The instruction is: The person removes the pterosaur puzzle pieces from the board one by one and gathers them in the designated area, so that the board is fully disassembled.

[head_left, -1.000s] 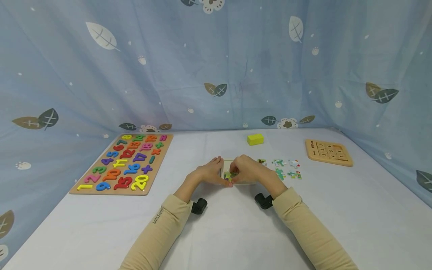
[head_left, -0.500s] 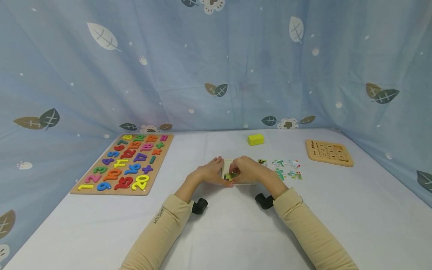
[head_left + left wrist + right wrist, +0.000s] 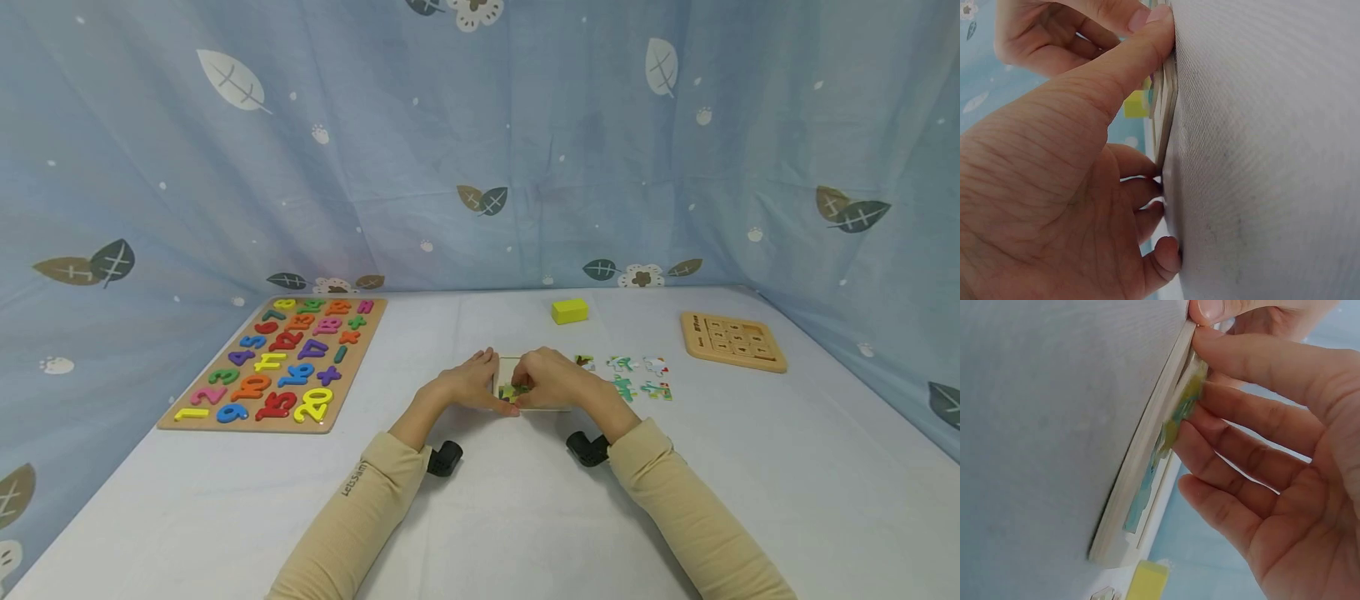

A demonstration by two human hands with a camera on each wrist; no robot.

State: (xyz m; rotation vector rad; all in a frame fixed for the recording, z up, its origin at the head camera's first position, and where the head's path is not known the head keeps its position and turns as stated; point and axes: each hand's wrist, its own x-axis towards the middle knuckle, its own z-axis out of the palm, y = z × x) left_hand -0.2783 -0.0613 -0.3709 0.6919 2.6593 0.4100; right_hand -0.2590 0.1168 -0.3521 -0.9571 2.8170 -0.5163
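A shallow puzzle board (image 3: 509, 367) lies on the white cloth, with green-yellow jigsaw pieces (image 3: 506, 392) in its near left part. My left hand (image 3: 468, 383) rests at the board's left side, its thumb along the near edge and fingertips against the side. In the right wrist view, my right hand (image 3: 1272, 431) pinches a green-yellow puzzle piece (image 3: 1186, 407), tilted over the board. Beneath it a light blue piece (image 3: 1139, 500) shows inside the frame. The right hand hides much of the board's interior in the head view.
Several loose puzzle pieces (image 3: 657, 390) lie right of the board. Behind stands a yellow block (image 3: 570, 312). A wooden number board (image 3: 354, 364) lies at the left, and a wooden tile board (image 3: 772, 364) at the right. A patterned blue curtain (image 3: 420, 142) hangs behind the table.
The right fingers shift slightly over the piece at the board's near left part. My left hand stays at the board's side; the whole view drifts a little.
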